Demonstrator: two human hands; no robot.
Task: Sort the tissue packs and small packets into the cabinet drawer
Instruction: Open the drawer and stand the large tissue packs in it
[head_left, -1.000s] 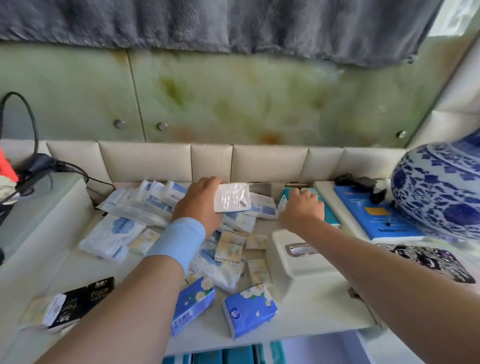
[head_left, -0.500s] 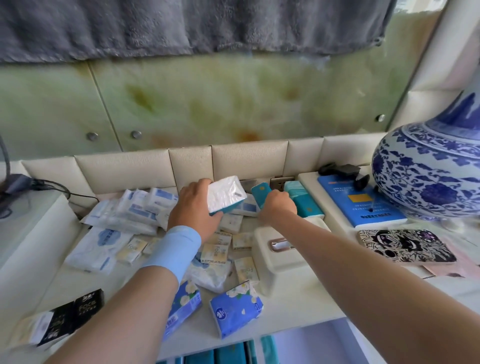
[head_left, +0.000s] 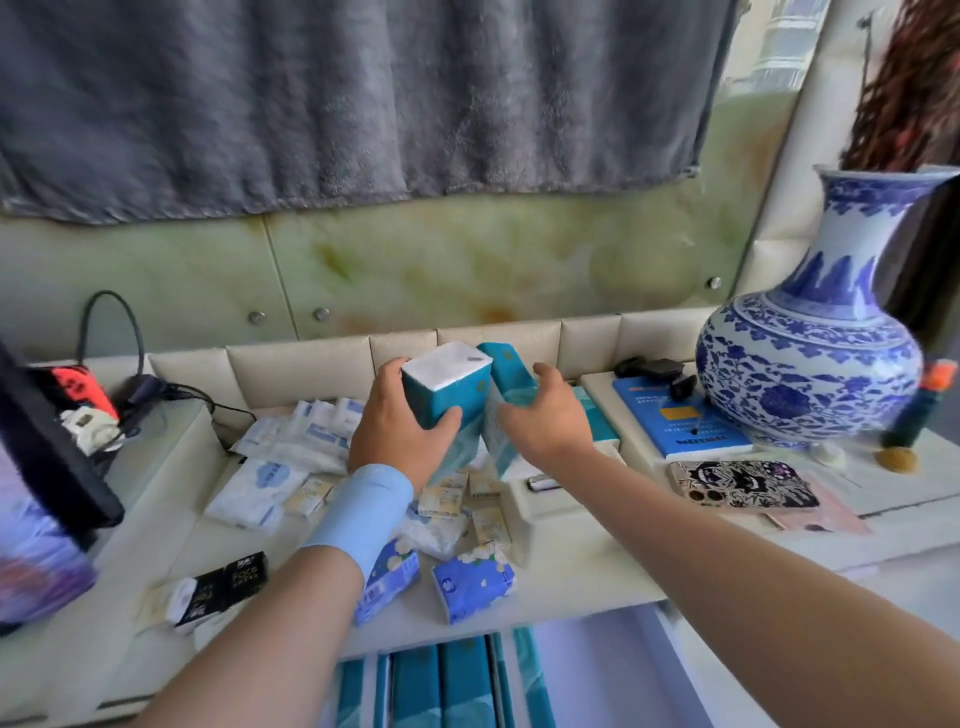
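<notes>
My left hand (head_left: 400, 431) grips a teal tissue pack (head_left: 449, 387) with a white top, held upright above the counter. Right beside it, my right hand (head_left: 543, 423) holds a second teal tissue pack (head_left: 503, 374), and the two packs touch. Below them the white counter (head_left: 597, 566) is strewn with white tissue packs (head_left: 260, 488), small beige packets (head_left: 441, 499), two blue floral packs (head_left: 472, 582) and black packets (head_left: 223, 587). At the bottom edge the open drawer (head_left: 597, 675) shows several teal packs (head_left: 441, 686) standing in a row.
A white tissue box (head_left: 540, 512) sits under my right forearm. Another teal pack (head_left: 597, 423) lies behind it. To the right stand a blue book (head_left: 675, 421), a patterned phone case (head_left: 743, 483) and a large blue-and-white vase (head_left: 810, 364). Cables and a dark object crowd the left edge.
Both hands have risen from the back of the counter, each lifting a teal pack; the packs now stand upright side by side. The view has tilted upward.
</notes>
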